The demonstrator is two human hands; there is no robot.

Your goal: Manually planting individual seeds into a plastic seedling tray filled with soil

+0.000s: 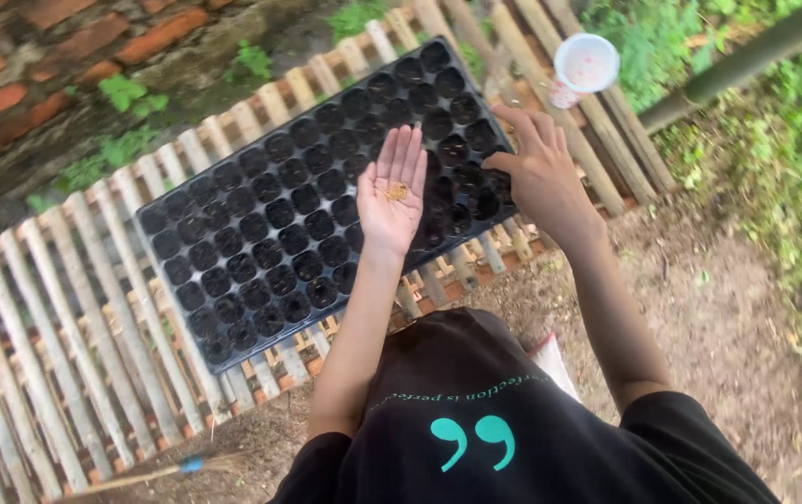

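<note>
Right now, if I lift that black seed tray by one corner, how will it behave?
The tray looks like thin moulded plastic, so it would probably flex and sag. Its cells appear filled with dark soil, so likely heavier than it looks, and tilting might spill some. It rests on uneven slats, so pushing could snag.

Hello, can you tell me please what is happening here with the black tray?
A person in a black shirt leans over a black seedling tray whose cells hold dark soil. It lies on a slatted wooden rack. The left hand is open, palm up, with a small pile of seeds on it. The right hand reaches over the tray's right end, fingers pinched. A white cup stands on the rack beyond.
</note>
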